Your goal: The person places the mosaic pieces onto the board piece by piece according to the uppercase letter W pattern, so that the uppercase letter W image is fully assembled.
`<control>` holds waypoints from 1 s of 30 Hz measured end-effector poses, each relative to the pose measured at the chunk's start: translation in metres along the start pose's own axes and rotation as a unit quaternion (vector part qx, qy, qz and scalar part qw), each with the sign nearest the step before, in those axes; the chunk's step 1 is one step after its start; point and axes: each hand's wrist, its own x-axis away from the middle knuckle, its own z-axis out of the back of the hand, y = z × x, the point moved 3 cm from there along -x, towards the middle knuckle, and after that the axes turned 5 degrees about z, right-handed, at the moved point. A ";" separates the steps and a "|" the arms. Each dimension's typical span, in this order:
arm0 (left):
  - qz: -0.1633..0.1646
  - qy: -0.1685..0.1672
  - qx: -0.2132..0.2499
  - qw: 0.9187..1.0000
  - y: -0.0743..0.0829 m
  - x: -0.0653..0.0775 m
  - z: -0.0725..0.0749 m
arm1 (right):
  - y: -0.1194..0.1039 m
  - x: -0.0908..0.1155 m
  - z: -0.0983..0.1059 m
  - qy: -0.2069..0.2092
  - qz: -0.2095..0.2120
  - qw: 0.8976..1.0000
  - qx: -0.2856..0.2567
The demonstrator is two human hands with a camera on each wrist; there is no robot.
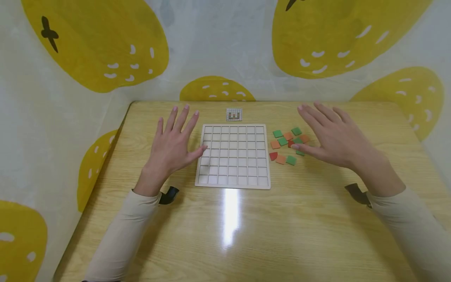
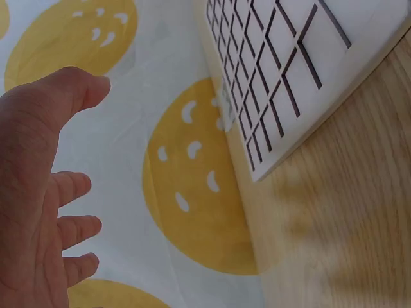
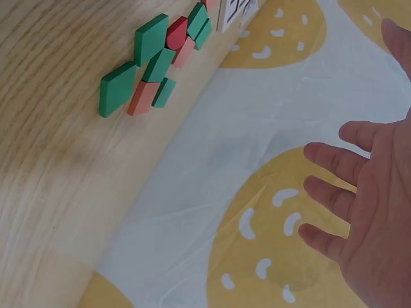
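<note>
A pale wooden grid board (image 1: pixel 232 187) with rows of square cells lies on the table, its cells holding no tiles. To its right is a loose group of small green tiles (image 1: pixel 291 160), orange tiles (image 1: pixel 280 159) and red tiles (image 1: pixel 273 156). The left hand (image 1: pixel 172 147) is held over the board's left side, fingers spread and straight, with nothing in it. Above and beside the tiles hovers the right hand (image 1: pixel 334 139), also spread and holding nothing; its thumb covers part of the group in the head view. Both wrist views show the hands raised off the table.
A small printed card (image 1: pixel 234 114) with a grid pattern lies behind the board. The wooden table (image 1: pixel 282 227) ends at the back and left against a white cloth (image 1: pixel 218 39) with large yellow shapes. Black wrist mounts (image 1: pixel 169 195) stick out from both cuffs.
</note>
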 end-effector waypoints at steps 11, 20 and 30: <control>-0.016 0.015 0.017 1.000 -0.002 -0.002 -0.005 | 0.003 0.002 -0.004 -0.015 -0.002 1.000 -0.005; 0.028 0.004 0.184 0.983 -0.008 -0.005 -0.014 | 0.013 -0.003 -0.008 -0.031 0.000 0.998 -0.051; 0.087 -0.058 0.306 0.946 -0.013 -0.009 -0.032 | 0.028 -0.008 -0.008 -0.022 0.002 0.994 -0.107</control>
